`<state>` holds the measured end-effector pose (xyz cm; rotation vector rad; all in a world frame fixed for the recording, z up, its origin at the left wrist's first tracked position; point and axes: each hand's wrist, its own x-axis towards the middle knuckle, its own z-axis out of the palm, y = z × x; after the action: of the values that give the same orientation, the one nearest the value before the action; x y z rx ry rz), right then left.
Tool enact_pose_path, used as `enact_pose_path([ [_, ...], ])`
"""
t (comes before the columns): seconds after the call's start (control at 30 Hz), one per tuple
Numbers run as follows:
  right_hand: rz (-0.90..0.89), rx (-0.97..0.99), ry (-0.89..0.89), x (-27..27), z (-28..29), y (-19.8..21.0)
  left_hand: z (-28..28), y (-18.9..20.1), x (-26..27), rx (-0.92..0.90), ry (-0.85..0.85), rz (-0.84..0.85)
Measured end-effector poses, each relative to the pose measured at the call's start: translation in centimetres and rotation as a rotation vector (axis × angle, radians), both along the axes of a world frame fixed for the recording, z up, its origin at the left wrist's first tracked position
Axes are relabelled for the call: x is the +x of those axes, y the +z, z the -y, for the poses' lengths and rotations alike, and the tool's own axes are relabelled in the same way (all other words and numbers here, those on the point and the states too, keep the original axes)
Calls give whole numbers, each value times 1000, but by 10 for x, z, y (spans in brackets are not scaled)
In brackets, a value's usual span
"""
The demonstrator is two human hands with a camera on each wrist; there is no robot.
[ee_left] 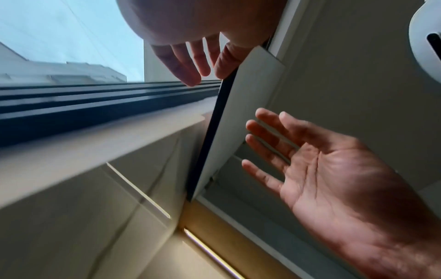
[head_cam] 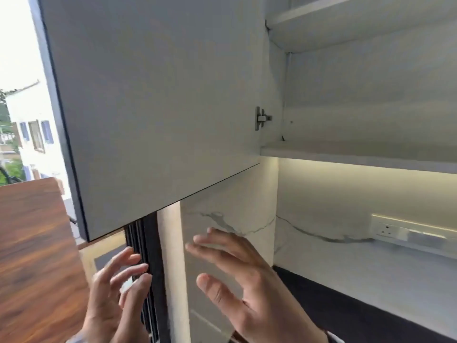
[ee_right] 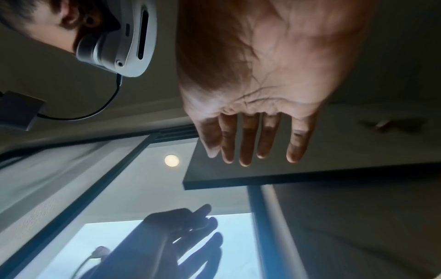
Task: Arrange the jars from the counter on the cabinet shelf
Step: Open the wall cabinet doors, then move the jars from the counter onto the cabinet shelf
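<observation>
Left hand [head_cam: 116,288]: raised below the open cabinet door [head_cam: 158,100], fingers [head_cam: 128,256] spread wide and loosely bent, holding nothing, in front of the dark window frame [head_cam: 148,243].
Right hand [head_cam: 249,285]: raised just beside the left, palm turned toward it, fingers straight and spread wide, holding nothing, in front of the marbled wall [head_cam: 230,201].
Cabinet door: swung wide open to the left, its lower edge above both hands; a metal hinge [head_cam: 262,118] joins it to the cabinet.
Cabinet shelf [head_cam: 358,154]: the lower one is bare where seen, with a light strip glowing beneath; another shelf sits above.
Jars: none in any view; I cannot tell where they stand.
Tabletop [head_cam: 371,300]: dark, at lower right under a wall socket [head_cam: 385,230].
</observation>
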<state>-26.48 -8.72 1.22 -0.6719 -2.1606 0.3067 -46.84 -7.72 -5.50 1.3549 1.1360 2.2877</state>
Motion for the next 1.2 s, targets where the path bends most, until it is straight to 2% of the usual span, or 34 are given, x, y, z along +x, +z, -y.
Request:
enact_pose_path([
  [0.1, -14, -40, -123, 52, 1, -14, 1, -3, 54, 102, -84, 13],
  [0.2, -5, -136, -253, 112, 11, -37, -4, -12, 105, 58, -188, 39],
  [0.27, -21, -213, -337, 156, 20, -58, -5, -24, 138, -15, -267, -20],
  [0.33, -41, -303, -408, 199, 33, -82, 0, -36, 174, -111, -385, -112],
  [0.47, -46, -458, -565, 284, 61, -136, 1, -73, 241, -315, -596, -406],
  [0.63, -56, -671, -700, 369, 105, -198, -2, -137, 316, -487, -733, -793],
  [0.7, -30, -744, -755, 392, 122, -216, -3, -161, 339, -551, -794, -892],
  [0.8, -10, -874, -812, 416, 145, -240, 1, -196, 370, -645, -866, -981],
  [1.0, 70, -983, -781, 411, 157, -277, 8, -238, 392, -724, -786, -1235],
  [1.07, 107, -969, -792, 402, 154, -288, 9, -245, 394, -791, -839, -1260],
  [1.2, 144, -930, -910, 387, 141, -304, 4, -254, 399, -795, -871, -1251],
])
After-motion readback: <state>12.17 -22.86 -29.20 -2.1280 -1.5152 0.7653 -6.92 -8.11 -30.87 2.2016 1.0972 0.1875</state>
